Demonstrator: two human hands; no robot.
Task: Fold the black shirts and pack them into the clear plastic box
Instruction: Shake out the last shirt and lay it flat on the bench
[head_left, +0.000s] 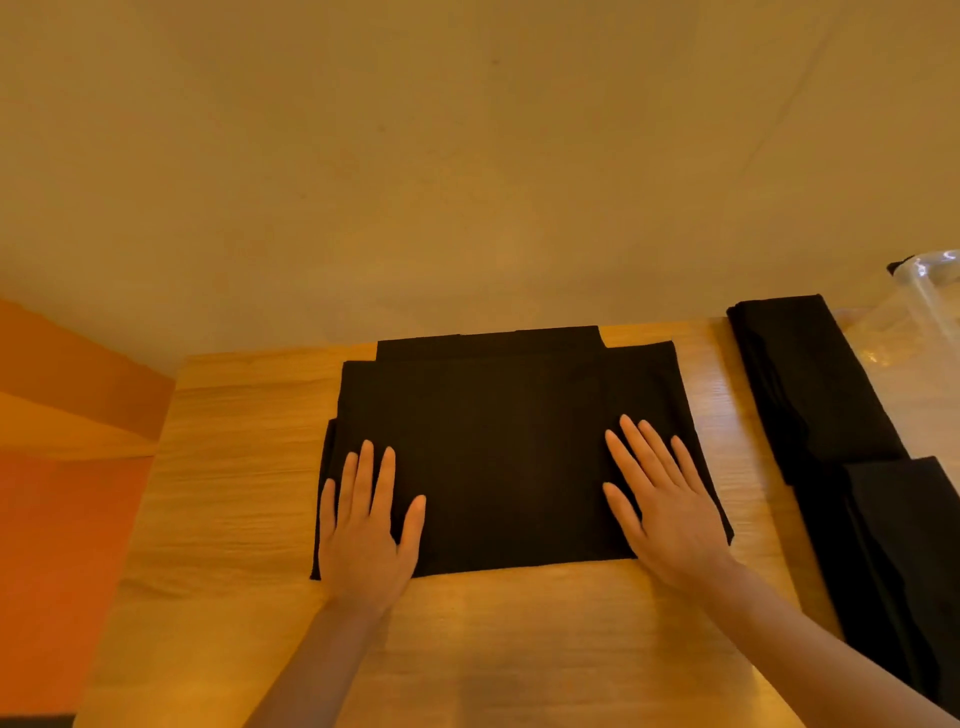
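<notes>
Lying flat at the middle of the wooden table (234, 519): a black shirt (498, 441), folded into a rough rectangle, a narrower layer jutting out along its far edge. Pressing down on its near left corner: the left hand (363, 535), palm flat, fingers straight and slightly spread, pointing away, wrist reaching back over the near hem onto bare wood. Pressing down on the near right part: the right hand (660, 504), likewise flat, fingers splayed and angling toward the far left, forearm running off toward the lower right. Neither hand gripping or pinching cloth.

Showing on all sides of the shirt: bare wood, widest on the left and in front, narrower between its right edge and the pile of black shirts (831, 441) stretching along the table's right side. Standing beyond that pile at the far right corner, cut off by the frame: the clear plastic box (924, 306). Rising just behind the table's far edge: a plain wall (467, 156).
</notes>
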